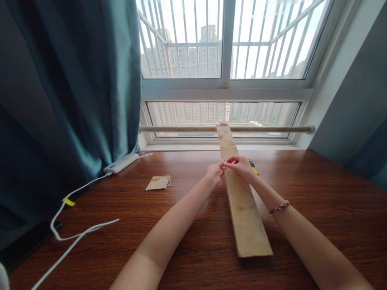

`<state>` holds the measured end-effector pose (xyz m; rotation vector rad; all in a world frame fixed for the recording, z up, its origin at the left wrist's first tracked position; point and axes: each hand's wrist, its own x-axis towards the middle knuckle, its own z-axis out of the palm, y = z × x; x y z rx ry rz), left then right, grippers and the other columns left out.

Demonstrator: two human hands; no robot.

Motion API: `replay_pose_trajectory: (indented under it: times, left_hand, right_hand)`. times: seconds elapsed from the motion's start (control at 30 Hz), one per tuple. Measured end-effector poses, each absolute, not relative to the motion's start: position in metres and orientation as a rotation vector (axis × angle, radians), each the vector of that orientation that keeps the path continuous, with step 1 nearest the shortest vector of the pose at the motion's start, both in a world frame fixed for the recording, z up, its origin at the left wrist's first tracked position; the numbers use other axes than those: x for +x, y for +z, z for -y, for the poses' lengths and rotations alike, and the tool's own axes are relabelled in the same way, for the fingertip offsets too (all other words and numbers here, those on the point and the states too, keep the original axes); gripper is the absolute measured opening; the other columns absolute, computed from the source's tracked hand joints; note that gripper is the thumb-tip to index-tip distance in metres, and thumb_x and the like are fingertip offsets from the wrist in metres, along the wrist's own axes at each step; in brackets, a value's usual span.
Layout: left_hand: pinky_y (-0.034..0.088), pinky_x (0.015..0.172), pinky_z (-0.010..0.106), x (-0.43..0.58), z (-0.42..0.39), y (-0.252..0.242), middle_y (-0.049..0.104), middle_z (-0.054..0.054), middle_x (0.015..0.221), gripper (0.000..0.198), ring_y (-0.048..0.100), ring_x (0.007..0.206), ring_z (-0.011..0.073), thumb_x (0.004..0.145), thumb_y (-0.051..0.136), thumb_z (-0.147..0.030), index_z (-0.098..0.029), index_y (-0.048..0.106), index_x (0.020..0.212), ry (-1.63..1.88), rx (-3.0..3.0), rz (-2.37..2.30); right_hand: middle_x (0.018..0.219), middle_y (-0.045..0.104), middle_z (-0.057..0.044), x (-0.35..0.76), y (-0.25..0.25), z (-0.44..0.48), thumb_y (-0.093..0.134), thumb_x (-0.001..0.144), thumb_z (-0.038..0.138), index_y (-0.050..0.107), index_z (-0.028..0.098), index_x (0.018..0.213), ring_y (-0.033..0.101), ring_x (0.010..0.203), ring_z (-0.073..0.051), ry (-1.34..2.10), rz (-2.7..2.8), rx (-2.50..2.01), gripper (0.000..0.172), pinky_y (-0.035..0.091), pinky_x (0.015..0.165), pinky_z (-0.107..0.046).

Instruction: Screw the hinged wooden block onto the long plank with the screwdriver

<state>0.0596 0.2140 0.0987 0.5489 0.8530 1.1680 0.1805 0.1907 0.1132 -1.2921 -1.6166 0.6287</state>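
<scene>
A long pale wooden board [246,209] lies on the brown tabletop, its far end reaching up toward the window. Over the board's middle my two hands meet at a small shiny metal piece [224,164], too small to make out its kind. My left hand [215,170] is closed around it from the board's left side. From above the board, my right hand [239,165] pinches at the same piece with thumb and fingers. Partly hidden behind my right hand is a black and yellow tool [253,166], whose kind I cannot tell.
To the left lie a small wooden piece [157,183] and a few thin metal pins or screws [169,182]. A white power strip [122,163] and its white cable [75,235] run along the left. A horizontal rail [266,129] crosses before the window; blue curtains [121,80] hang left.
</scene>
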Motion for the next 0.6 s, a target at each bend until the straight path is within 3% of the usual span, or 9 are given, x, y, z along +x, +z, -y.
replay_pose_trajectory:
  times: [0.1,0.27,0.37,0.47,0.6]
  left_hand:
    - [0.048,0.055,0.017,0.060,-0.213,0.100,0.064,0.007,0.065,0.015,0.060,0.054,0.0089,0.073,0.059,0.003,-0.009,0.061,0.065,1.164,0.528,-0.865]
    - [0.049,0.054,0.018,0.059,-0.211,0.100,0.064,0.007,0.065,0.013,0.059,0.053,0.0091,0.071,0.060,0.004,-0.008,0.060,0.065,1.177,0.516,-0.858]
    - [0.048,0.054,0.017,0.059,-0.211,0.099,0.065,0.006,0.064,0.013,0.059,0.053,0.0087,0.071,0.060,0.004,-0.008,0.061,0.066,1.177,0.532,-0.862]
    - [0.047,0.052,0.016,0.060,-0.212,0.099,0.064,0.007,0.063,0.013,0.058,0.052,0.0076,0.072,0.059,0.003,-0.008,0.061,0.065,1.188,0.530,-0.873]
    - [0.045,0.051,0.016,0.062,-0.211,0.100,0.062,0.006,0.058,0.016,0.057,0.050,0.0076,0.074,0.058,0.002,-0.008,0.061,0.062,1.193,0.520,-0.869]
  right_hand:
    - [0.061,0.057,0.000,0.181,0.116,-0.192,0.069,0.062,0.044,0.061,0.014,0.070,0.047,0.055,-0.009,0.783,1.339,-1.183,0.032,0.033,0.050,-0.020]
    - [0.075,0.064,-0.003,0.182,0.110,-0.198,0.056,0.071,0.038,0.055,0.016,0.084,0.056,0.059,-0.011,0.828,1.162,-1.090,0.026,0.043,0.054,-0.022]
    - [0.065,0.062,-0.003,0.181,0.103,-0.201,0.049,0.076,0.033,0.061,0.014,0.090,0.055,0.055,-0.013,0.566,1.437,-1.277,0.026,0.042,0.055,-0.024]
    - [0.068,0.066,-0.005,0.179,0.102,-0.205,0.055,0.077,0.034,0.070,0.014,0.093,0.059,0.065,-0.016,0.319,1.618,-1.467,0.030,0.042,0.062,-0.025]
    - [0.079,0.071,-0.005,0.175,0.106,-0.210,0.063,0.074,0.037,0.074,0.018,0.093,0.063,0.073,-0.017,0.399,1.565,-1.618,0.029,0.043,0.066,-0.024]
